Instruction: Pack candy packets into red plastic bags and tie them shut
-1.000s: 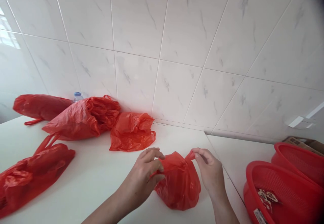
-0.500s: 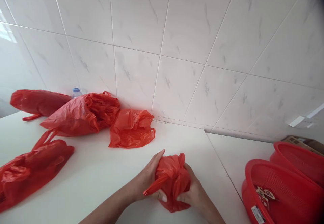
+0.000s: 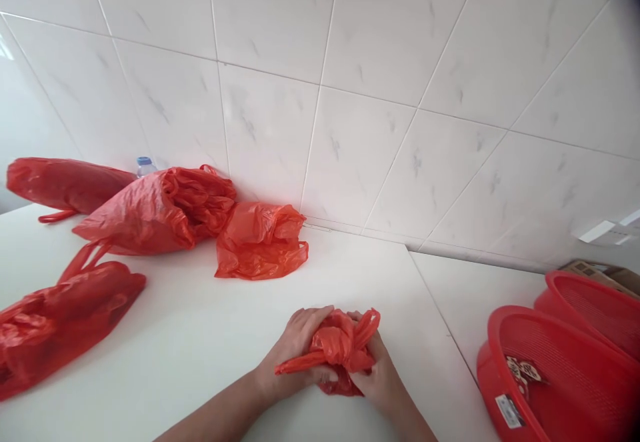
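A small red plastic bag [image 3: 336, 349] lies on the white table [image 3: 200, 349], squeezed into a tight bundle between both my hands. My left hand [image 3: 295, 349] wraps over its left side with the fingers curled on it. My right hand [image 3: 377, 375] presses in from the right, fingers closed on the plastic. One bag handle sticks out to the lower left, another pokes up at the top right.
Several other red plastic bags lie along the tiled wall: one [image 3: 260, 241] just behind, a bigger one [image 3: 155, 212], one [image 3: 60, 183] far left, one [image 3: 60, 319] at the left edge. A bottle cap [image 3: 144, 162] peeks behind. Red mesh baskets [image 3: 550, 375] stand right.
The bag was held open by its handles a second ago. Since then both hands have closed in and crushed it into a smaller ball, low on the table.
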Demonstrator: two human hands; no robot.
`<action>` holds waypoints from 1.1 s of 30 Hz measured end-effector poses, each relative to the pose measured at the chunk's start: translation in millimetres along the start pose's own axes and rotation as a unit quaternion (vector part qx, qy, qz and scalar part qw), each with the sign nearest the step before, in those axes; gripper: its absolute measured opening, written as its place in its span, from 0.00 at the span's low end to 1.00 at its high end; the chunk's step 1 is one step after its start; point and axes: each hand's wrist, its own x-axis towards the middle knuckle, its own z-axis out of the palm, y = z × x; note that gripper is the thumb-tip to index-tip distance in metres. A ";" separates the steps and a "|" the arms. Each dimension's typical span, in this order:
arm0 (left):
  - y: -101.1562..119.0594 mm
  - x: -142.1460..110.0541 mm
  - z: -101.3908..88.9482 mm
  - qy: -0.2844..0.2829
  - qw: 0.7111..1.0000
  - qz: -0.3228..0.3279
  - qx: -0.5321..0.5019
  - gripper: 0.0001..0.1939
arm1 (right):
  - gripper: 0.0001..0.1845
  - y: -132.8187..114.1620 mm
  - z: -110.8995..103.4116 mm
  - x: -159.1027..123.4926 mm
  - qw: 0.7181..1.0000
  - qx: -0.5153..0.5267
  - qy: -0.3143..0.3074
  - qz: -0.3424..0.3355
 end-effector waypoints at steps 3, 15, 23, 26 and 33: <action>2.8 -6.5 -8.8 0.037 0.997 0.069 0.017 0.50 | 0.31 -5.7 -13.4 -4.7 0.998 0.026 -0.059 -0.008; 11.2 -14.0 -3.5 0.044 0.979 0.171 0.097 0.25 | 0.16 -2.7 -23.4 -0.4 0.975 -0.029 0.189 0.110; 16.5 -13.5 -3.8 0.017 0.965 0.237 0.111 0.16 | 0.18 19.3 -47.7 9.0 0.944 -0.181 0.224 0.160; 16.8 -11.9 -0.7 -0.004 0.967 0.199 0.160 0.25 | 0.19 14.8 -41.2 4.9 0.966 -0.138 0.174 0.134; 23.8 -6.8 -7.4 -0.074 0.972 0.089 0.205 0.28 | 0.24 -2.7 -2.1 -9.4 0.994 0.020 -0.064 0.081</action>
